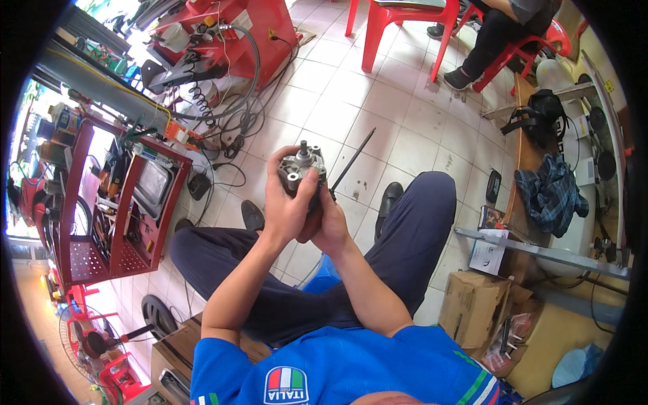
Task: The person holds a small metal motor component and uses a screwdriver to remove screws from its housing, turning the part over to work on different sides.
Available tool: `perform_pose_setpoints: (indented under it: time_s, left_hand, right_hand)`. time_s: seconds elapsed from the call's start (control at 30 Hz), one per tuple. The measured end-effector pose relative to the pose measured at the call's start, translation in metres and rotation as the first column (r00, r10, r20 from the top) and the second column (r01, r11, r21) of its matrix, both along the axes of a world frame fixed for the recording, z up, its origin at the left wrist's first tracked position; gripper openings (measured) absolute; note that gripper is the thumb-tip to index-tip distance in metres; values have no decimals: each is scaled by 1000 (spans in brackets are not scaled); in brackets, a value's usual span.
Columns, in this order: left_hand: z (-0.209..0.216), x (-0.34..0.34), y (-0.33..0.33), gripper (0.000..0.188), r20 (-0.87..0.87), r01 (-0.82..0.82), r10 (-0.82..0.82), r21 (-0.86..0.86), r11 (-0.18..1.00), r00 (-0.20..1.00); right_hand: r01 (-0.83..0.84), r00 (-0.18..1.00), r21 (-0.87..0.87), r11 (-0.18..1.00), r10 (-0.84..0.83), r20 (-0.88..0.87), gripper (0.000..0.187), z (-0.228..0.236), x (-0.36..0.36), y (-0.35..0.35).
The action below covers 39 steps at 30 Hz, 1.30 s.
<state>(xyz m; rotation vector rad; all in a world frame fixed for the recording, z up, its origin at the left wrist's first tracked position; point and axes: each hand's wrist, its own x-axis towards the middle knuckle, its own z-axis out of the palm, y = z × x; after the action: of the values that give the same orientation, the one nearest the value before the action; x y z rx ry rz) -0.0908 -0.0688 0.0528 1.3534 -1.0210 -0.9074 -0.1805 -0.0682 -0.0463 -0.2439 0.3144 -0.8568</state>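
In front of me, above my knees, I hold a grey metal machine part (299, 164) with a short upright shaft on top and bolt holes in its housing. Fingers of my left hand (285, 206) wrap around its left side, the thumb lying across the front. My right hand (331, 226) closes on the lower right of the same part, which partly hides its fingers. A long thin dark rod (354, 160) slants up and away from beside my right hand; I cannot tell whether that hand grips it.
At left stands a red tool cart (121, 209) with hand tools and a metal tray. Cables and a red machine (260, 40) are beyond it. Cardboard boxes (472, 304) and a wooden bench (530, 155) line the right. A person (496, 40) sits at the far right near red plastic furniture.
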Motion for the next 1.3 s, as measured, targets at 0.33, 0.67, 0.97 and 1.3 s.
perform_pose_setpoints:
  time_s: [0.33,0.67,0.97,1.3]
  left_hand:
    - [13,-4,6,48,52,64,-63,-28,998,997]
    - [-15,19,7,38,-320,-125,78,-129,984,944]
    - [-24,15,20,24,-148,-49,12,-252,967,989]
    - [-29,16,25,24,-168,-118,93,-149,982,981]
  right_hand:
    - [-6,1000,-134,991,10,28,59,0,-23,-4]
    - [-38,990,-102,994,52,130,70,8,-11,-2]
    - [-53,973,18,998,48,224,62,-1,-15,-3]
    - [-99,959,-30,995,104,264,67,-1,-15,1]
